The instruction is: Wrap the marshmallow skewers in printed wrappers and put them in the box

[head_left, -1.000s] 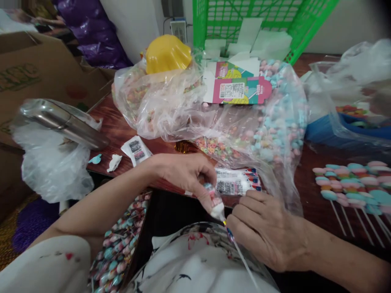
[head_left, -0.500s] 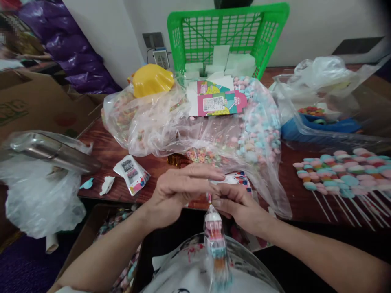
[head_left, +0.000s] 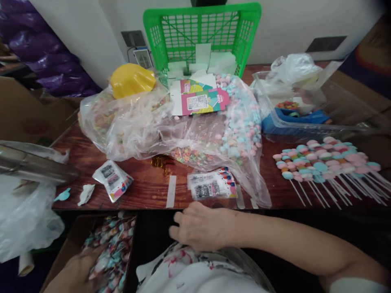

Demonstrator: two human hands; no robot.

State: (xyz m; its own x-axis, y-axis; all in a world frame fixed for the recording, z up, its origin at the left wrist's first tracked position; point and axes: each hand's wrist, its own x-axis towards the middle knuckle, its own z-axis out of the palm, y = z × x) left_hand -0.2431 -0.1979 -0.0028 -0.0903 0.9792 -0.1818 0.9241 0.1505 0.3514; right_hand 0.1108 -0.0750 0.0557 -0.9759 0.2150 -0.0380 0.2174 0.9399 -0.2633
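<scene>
My left hand (head_left: 80,264) is low on the left, smeared by motion, over a cardboard box (head_left: 64,248) of wrapped candy skewers (head_left: 116,240). Its fingers blur into the wrapped candy, so I cannot tell whether one is still in its grasp. At the front table edge, my right hand (head_left: 201,226) is turned back-up with its fingers curled; whatever may be inside them is hidden. Just beyond it lie printed clear bags (head_left: 210,185). Gold twist ties (head_left: 161,162) lie farther back.
Marshmallow skewers on white sticks (head_left: 326,162) lie at right. Behind stand a clear plastic bin (head_left: 305,128) and a green basket (head_left: 200,10). A large bag of candy (head_left: 241,122) spans the middle. More printed bags (head_left: 113,179) and a steel flask (head_left: 33,165) are left.
The wrapped candy skewer has left the space between my hands. My left hand has moved down left to the box; my right has drawn back to the table edge. The view has shifted right.
</scene>
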